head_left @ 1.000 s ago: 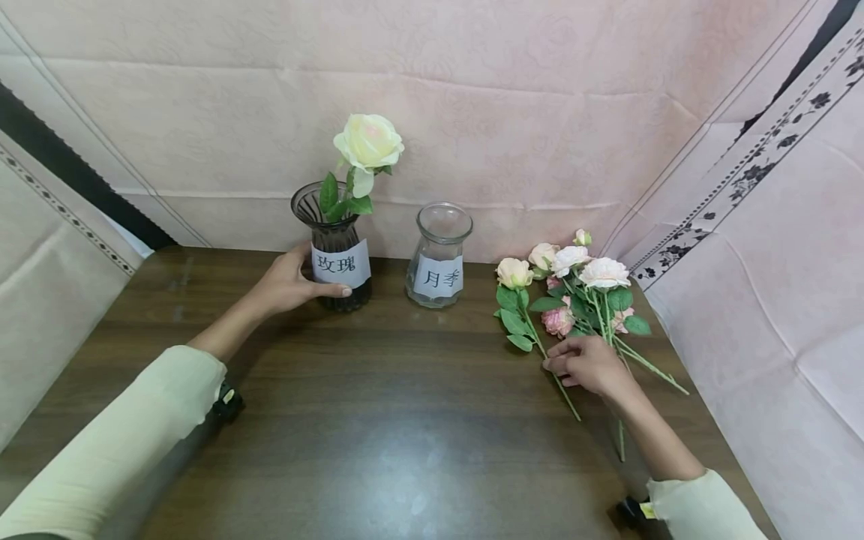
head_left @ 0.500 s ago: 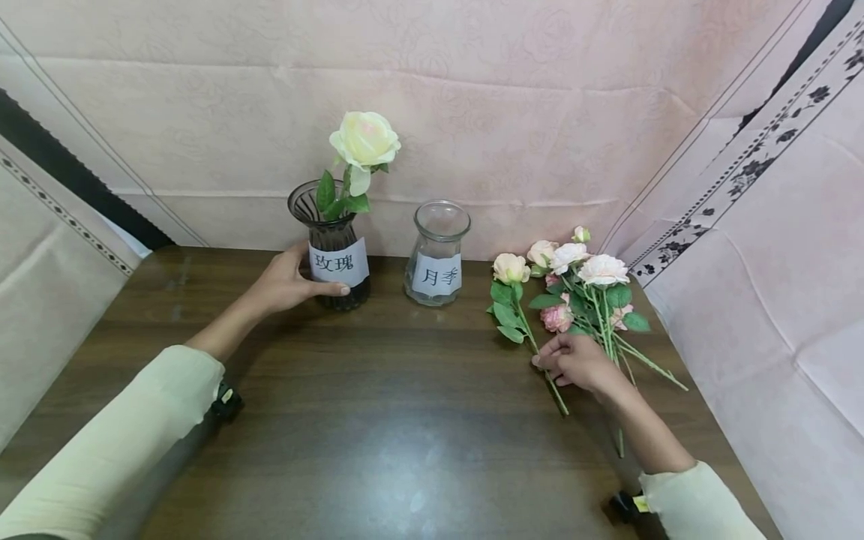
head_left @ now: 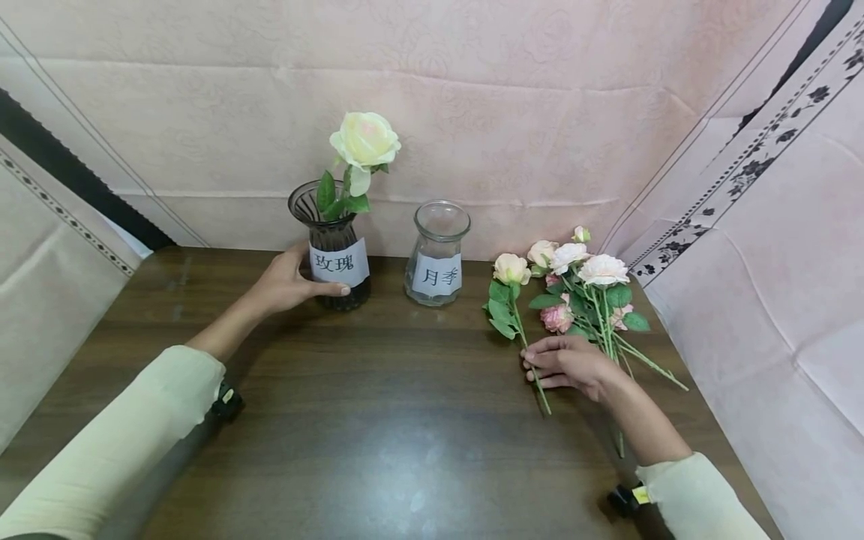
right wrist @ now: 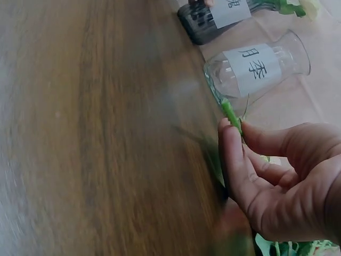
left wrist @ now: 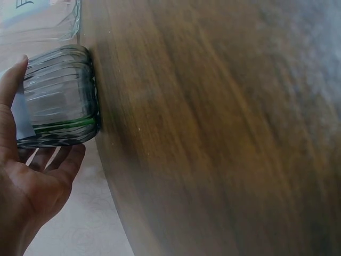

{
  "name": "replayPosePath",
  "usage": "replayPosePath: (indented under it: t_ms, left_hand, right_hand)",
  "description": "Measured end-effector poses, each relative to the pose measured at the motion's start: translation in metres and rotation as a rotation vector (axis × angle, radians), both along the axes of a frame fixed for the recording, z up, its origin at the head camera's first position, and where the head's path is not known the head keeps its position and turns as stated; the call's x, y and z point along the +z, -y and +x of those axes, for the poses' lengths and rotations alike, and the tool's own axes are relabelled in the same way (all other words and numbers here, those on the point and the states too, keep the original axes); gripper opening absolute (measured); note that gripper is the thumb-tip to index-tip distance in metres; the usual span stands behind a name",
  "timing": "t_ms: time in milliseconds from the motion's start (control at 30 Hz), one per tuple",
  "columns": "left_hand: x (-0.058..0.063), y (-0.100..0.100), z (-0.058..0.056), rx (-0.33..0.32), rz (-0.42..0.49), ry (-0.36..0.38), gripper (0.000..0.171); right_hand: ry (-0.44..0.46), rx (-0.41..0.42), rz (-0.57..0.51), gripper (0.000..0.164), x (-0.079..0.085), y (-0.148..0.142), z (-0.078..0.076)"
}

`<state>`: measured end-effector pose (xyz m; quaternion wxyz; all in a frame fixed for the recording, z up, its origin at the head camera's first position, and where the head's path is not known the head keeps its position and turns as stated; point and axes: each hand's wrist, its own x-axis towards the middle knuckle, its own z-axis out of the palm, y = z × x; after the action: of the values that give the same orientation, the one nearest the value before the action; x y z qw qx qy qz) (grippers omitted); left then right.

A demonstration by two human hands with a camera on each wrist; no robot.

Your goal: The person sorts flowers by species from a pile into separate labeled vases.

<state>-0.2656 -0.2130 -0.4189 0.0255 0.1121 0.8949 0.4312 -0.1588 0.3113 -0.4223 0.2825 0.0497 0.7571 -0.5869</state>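
My left hand [head_left: 286,281] holds the lower body of a dark ribbed glass vase [head_left: 331,238], thumb across the front and fingers behind. Its white paper label reads 玫瑰, and one large pale-yellow rose [head_left: 365,140] stands in it. In the left wrist view the hand wraps the vase [left wrist: 58,90] near its base. My right hand [head_left: 570,366] pinches the lower stem of a smaller cream-yellow rose [head_left: 511,268], whose bloom points to the back of the table. The cut end of its stem [right wrist: 230,111] pokes out past thumb and forefinger in the right wrist view.
A clear glass vase [head_left: 440,241] labelled 月季 stands right of the dark one, with no flower in it. Pink and white flowers [head_left: 604,271] lie in a bunch at the right on the wooden table [head_left: 378,420]. A pale cloth [head_left: 506,135] hangs behind.
My right hand has moved a little left, drawing the cream-yellow rose away from the bunch, its stem now more upright in view. The left hand stays on the dark vase.
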Motion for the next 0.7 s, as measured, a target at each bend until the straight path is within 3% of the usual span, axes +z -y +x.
replayPosePath:
  t_ms: [267, 700]
  left_hand:
    - [0.001, 0.000, 0.000, -0.003, 0.008, 0.002, 0.094]
    - [0.000, 0.000, 0.001, -0.001, 0.015, 0.005, 0.094]
  right_hand:
    - [0.050, -0.031, -0.240, 0.013, -0.006, 0.019, -0.002]
    - [-0.022, -0.108, -0.386, 0.015, -0.007, 0.059, -0.010]
